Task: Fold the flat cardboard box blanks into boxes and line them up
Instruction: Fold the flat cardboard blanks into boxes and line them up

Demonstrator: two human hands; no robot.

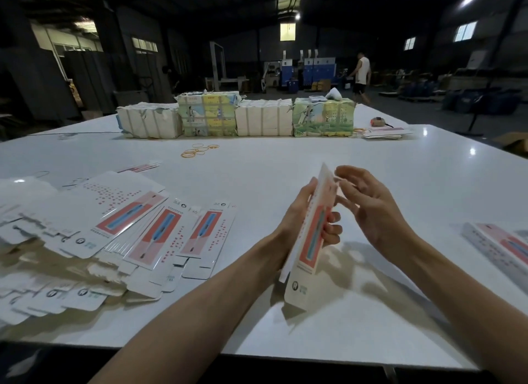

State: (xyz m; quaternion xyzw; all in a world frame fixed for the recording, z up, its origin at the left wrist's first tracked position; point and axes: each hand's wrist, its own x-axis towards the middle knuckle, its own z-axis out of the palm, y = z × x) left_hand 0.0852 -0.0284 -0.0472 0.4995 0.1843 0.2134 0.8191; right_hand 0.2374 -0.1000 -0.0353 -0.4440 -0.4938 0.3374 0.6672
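1. Fingers (332, 230) of the left hand (305, 218) curl round a box blank (311, 249), the thumb behind it, clamping it on edge and tilted above a white table (328, 155) in a dim warehouse.
2. Beside it, the right hand (370, 209) is raised with fingers loosely bent and spread apart, their tips at the blank's upper flap; whether they touch the card cannot be told.
3. The held blank shows a red-and-blue printed panel facing right, its lower rounded end just above the tabletop near the front edge.
4. To the left, a fanned pile of flat blanks (137, 226) with the same print lies spread across the table, overlapping one another.
5. At the right edge, one folded box (498, 245) lies on its side, well apart from the pile.
6. Yellow rubber bands (200, 150) are scattered mid-table; behind them stands a row of wrapped bundles (237, 116), with a low stack of cards (385, 133) to their right.
7. In the background, a person (361, 75) in a light sleeveless top walks across the floor.
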